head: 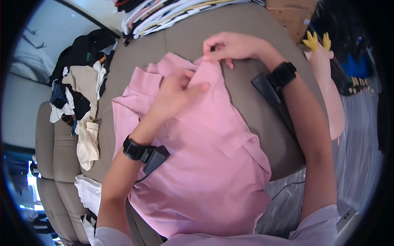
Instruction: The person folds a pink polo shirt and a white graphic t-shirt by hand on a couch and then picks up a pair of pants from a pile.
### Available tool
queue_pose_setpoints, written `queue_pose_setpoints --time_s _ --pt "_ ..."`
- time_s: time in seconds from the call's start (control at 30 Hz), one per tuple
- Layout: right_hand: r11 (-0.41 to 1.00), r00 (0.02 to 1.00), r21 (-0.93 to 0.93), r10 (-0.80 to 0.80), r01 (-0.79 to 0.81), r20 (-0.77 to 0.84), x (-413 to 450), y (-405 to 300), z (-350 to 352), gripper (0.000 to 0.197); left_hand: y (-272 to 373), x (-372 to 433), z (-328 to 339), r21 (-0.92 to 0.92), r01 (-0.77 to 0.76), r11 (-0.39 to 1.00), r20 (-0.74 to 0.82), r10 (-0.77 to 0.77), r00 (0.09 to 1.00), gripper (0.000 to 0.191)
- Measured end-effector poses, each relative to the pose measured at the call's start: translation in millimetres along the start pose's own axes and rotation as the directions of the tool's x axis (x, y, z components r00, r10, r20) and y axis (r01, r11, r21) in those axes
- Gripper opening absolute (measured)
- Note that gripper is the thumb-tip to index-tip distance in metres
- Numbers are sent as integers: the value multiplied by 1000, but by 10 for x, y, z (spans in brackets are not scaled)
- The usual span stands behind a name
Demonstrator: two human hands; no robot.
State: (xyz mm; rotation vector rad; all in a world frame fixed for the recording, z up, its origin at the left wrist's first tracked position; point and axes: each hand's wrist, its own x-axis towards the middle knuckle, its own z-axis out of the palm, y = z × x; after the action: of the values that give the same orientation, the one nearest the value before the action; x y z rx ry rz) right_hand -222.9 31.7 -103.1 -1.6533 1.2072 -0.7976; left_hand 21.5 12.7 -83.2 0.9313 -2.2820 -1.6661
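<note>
A pink collared shirt (197,172) lies spread before me over a grey-brown padded seat, its lower part hanging towards my lap. Its ribbed collar (146,80) is at the upper left, beside my left hand (174,95). That hand grips a fold of the pink cloth between thumb and fingers. Further up and to the right, my right hand (231,47) pinches a raised corner of the same shirt between thumb and fingertips. Black straps with dark box-shaped devices sit on both wrists.
Folded clothes (172,15) are stacked at the seat's far edge. Mixed garments (81,89) lie heaped on the left, with white cloth (89,189) below. On the right are a pink plush toy (323,80) and a cardboard box (291,18). A thin cable (287,185) trails near my right arm.
</note>
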Motion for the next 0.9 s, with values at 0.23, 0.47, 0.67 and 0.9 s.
queue_pose_setpoints --time_s 0.23,0.47,0.67,0.9 --pt "995 997 101 15 -7 -82 -63 71 10 16 419 -515 555 638 -604 478 215 642 736 35" --pt "996 996 -85 -11 4 -84 -118 58 -14 15 438 -583 892 788 -577 216 442 455 773 21" --pt "996 987 -87 -39 26 -156 -16 204 -9 16 269 -518 1070 730 -652 204 466 550 693 24" --pt "903 917 -307 -363 302 -164 33 519 -102 13 360 -514 567 602 -653 459 292 635 715 27"
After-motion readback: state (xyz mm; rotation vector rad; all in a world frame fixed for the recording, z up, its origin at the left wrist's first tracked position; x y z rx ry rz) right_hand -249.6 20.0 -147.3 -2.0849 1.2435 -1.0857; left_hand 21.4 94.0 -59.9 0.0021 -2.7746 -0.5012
